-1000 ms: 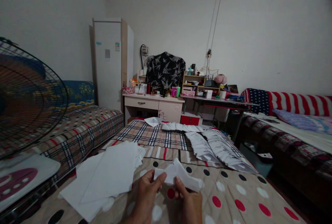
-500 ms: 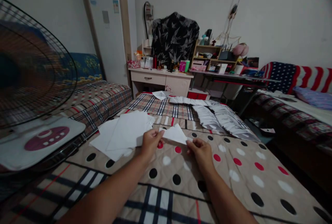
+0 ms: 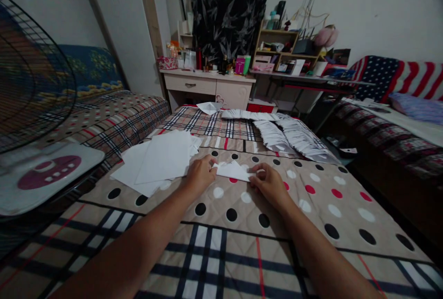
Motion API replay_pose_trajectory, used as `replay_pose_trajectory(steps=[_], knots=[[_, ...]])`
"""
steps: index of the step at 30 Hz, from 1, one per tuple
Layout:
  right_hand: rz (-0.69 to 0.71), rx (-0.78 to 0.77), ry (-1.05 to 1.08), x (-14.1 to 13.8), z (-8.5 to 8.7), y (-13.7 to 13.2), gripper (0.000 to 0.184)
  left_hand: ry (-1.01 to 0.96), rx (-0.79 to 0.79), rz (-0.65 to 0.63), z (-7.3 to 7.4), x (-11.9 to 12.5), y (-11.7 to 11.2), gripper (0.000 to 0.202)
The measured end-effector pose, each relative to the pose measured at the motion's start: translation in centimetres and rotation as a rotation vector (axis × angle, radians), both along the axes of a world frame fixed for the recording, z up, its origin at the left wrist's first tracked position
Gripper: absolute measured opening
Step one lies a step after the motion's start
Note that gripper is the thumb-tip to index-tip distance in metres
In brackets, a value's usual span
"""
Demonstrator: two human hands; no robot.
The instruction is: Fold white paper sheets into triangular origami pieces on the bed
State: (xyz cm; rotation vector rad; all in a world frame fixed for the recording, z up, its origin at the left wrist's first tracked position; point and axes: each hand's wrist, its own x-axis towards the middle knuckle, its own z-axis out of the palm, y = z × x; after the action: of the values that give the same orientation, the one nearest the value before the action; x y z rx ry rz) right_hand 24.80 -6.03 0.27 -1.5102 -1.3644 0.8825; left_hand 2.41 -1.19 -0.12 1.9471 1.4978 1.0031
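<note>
A small folded white paper [image 3: 233, 170] lies on the dotted quilt [image 3: 311, 197] in front of me. My left hand [image 3: 200, 175] pinches its left end with fingers closed. My right hand [image 3: 269, 182] grips its right end, fingers curled. A loose stack of white sheets [image 3: 157, 158] lies just left of my left hand. Further back, rows of folded white papers [image 3: 290, 137] fan out across the bed, with one more folded piece [image 3: 209, 107] near the far edge.
A standing fan [image 3: 31, 86] with a white base [image 3: 38, 176] is close on the left. A second bed [image 3: 114, 114] lies beyond it. A desk [image 3: 207, 84] with bottles and shelves stands at the back, another bed [image 3: 398, 137] on the right.
Both hands have stretched forward and lowered the folded paper from mid-air onto the quilt. The view has tilted down, showing more of my forearms.
</note>
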Motion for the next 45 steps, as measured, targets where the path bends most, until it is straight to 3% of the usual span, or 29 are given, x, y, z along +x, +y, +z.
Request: replay_pose_trajectory(steps=[3,5,8,13,19,22,27,33,40,43,45], knots=[[-0.028,0.048,-0.006,-0.2,-0.3,-0.3,0.018,0.151,0.069,0.019,0.3,0.0,-0.3,0.025],[-0.044,0.081,-0.002,-0.4,-0.4,-0.6,0.017,0.130,0.087,0.005,0.2,0.2,-0.4,0.025],[-0.060,0.083,0.086,-0.7,-0.1,-0.8,0.024,-0.108,0.096,-0.022,0.1,0.5,-0.5,0.024],[-0.013,-0.004,0.410,-1.4,0.8,-1.1,0.054,-0.606,0.067,-0.027,0.7,0.9,-0.5,0.031],[0.110,-0.128,0.531,-4.0,1.1,-1.9,0.042,-0.898,-0.071,0.003,0.8,1.4,-0.2,0.055],[0.147,-0.143,0.563,-5.4,1.1,-2.3,0.040,-0.919,-0.189,-0.059,0.6,2.2,-0.8,0.056],[0.216,-0.098,0.586,-6.0,0.9,-2.5,0.039,-0.770,-0.335,-0.242,0.5,3.4,-2.3,0.034],[0.273,-0.117,0.518,-5.6,1.2,-2.5,0.037,-0.785,-0.238,-0.083,0.9,2.8,-1.5,0.029],[0.348,-0.160,0.448,-5.1,1.6,-2.6,0.029,-0.976,-0.222,0.094,1.1,1.2,-0.2,0.035],[0.294,-0.157,0.483,-4.8,1.3,-2.4,0.027,-1.021,-0.247,0.119,1.1,0.9,-0.1,0.036],[0.180,-0.116,0.540,-4.5,0.9,-2.1,0.026,-1.019,-0.270,0.136,1.1,0.8,0.0,0.033]])
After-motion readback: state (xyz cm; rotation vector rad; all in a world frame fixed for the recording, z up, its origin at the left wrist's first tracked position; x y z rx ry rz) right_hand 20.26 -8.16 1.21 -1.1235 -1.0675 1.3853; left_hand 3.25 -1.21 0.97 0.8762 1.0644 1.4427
